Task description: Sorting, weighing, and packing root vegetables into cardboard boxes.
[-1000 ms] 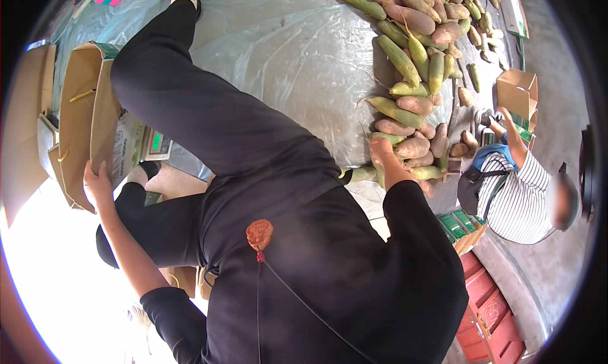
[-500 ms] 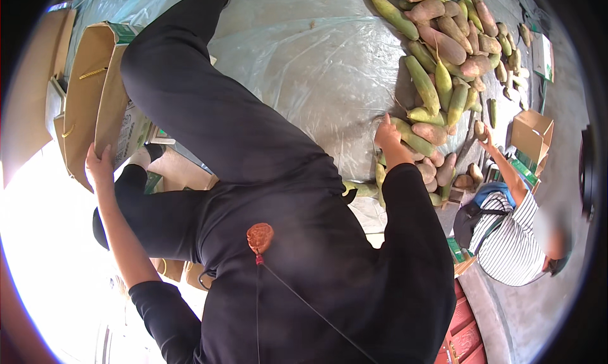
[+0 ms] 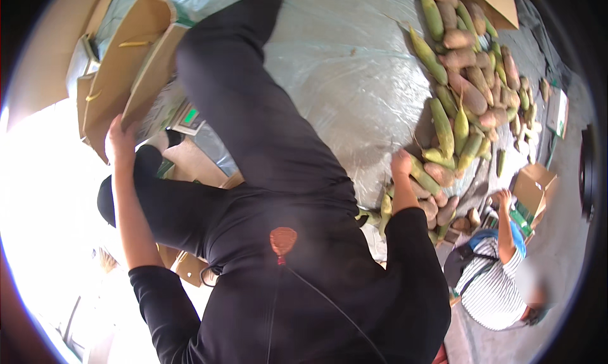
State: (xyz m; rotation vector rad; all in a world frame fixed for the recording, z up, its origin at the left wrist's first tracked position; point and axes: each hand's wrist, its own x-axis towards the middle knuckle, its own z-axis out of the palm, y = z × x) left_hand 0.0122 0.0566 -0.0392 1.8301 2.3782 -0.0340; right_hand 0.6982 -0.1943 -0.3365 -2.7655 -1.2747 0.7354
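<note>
My left hand point(image 3: 120, 141) grips the near edge of an open cardboard box point(image 3: 136, 54) at the left, its fingers closed over the rim. At the right, my right hand point(image 3: 401, 164) is closed, its fingers curled and partly hidden. It sits against the near-left edge of a pile, beside a long green radish point(image 3: 423, 176); I cannot make out what is in it. The pile mixes green radishes and thick pinkish-brown roots point(image 3: 467, 93). Beside the box, next to my leg, is a scale with a lit green display point(image 3: 190, 116).
Clear plastic sheeting point(image 3: 342, 79) covers the ground between box and pile. A co-worker in a striped shirt point(image 3: 491, 288) is at the right, one arm raised near a cardboard box point(image 3: 534, 187). Another carton point(image 3: 494, 3) stands behind the pile.
The view has shifted, so most things appear further right and the pile lower. My left hand stays on the box edge. The right hand remains at the pile, its fingers now more curled.
</note>
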